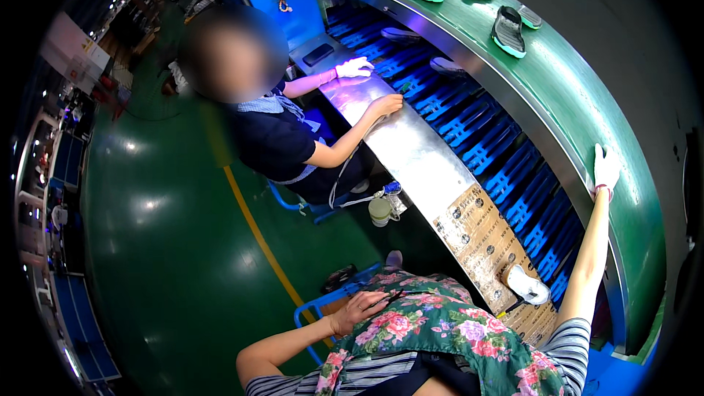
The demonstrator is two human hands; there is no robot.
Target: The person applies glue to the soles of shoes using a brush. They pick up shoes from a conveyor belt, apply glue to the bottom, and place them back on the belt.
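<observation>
Across the floral apron (411, 326) at the bottom, the wearer's bare left hand (359, 312) rests palm down, elbow bent, fingers loosely curled; whether it grips anything is unclear. Right of it, one white rounded item (529, 287), its kind hard to tell, sits on the brown-covered end of a metal bench (429, 148), between the two hands. The right arm stretches forward, nearly straight, its white-gloved right hand (606, 169) lying open on a curved green ledge (568, 92), apparently holding nothing. Beyond the bench, two pale soles (447, 66) lie on a blue slatted conveyor (490, 176). Farther away, one seated co-worker (275, 139) has one gloved and one bare hand over the bench, near one dark phone (318, 54). Well beyond the right hand, at least four green-edged dark soles (507, 31) lie on the ledge.
</observation>
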